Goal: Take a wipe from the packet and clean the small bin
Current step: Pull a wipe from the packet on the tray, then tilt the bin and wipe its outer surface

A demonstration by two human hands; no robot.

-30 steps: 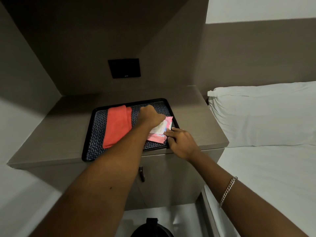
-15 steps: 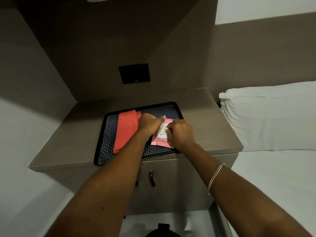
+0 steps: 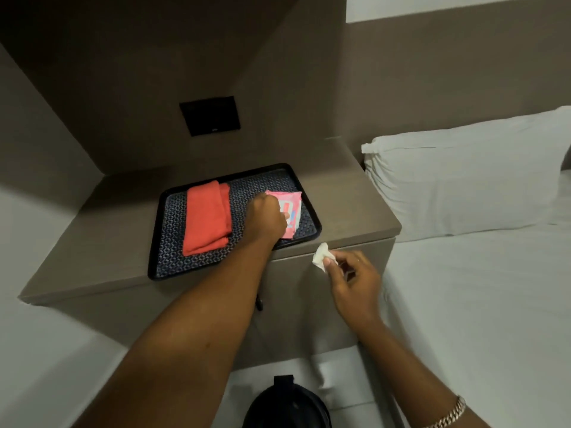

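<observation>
The pink wipe packet (image 3: 292, 206) lies on the right side of a black patterned tray (image 3: 173, 257) on the bedside cabinet. My left hand (image 3: 265, 219) rests on the packet with fingers curled, pressing it down and hiding its left half. My right hand (image 3: 352, 281) hovers in front of the cabinet's edge, off the tray, and pinches a small crumpled white wipe (image 3: 321, 257) between thumb and fingers. The small black bin (image 3: 285, 404) stands on the floor below, at the bottom edge of the view; only its lid shows.
A folded orange-red cloth (image 3: 207, 217) lies on the tray's left half. The brown cabinet (image 3: 349, 196) has a dark door handle (image 3: 259, 302). A bed with a white pillow (image 3: 463, 174) adjoins on the right. A black wall panel (image 3: 210, 115) sits above.
My right hand pulled a white wipe out of the packet and drew back toward me, off the tray. My left hand stayed on the packet. The camera tilted down, showing more of the bin.
</observation>
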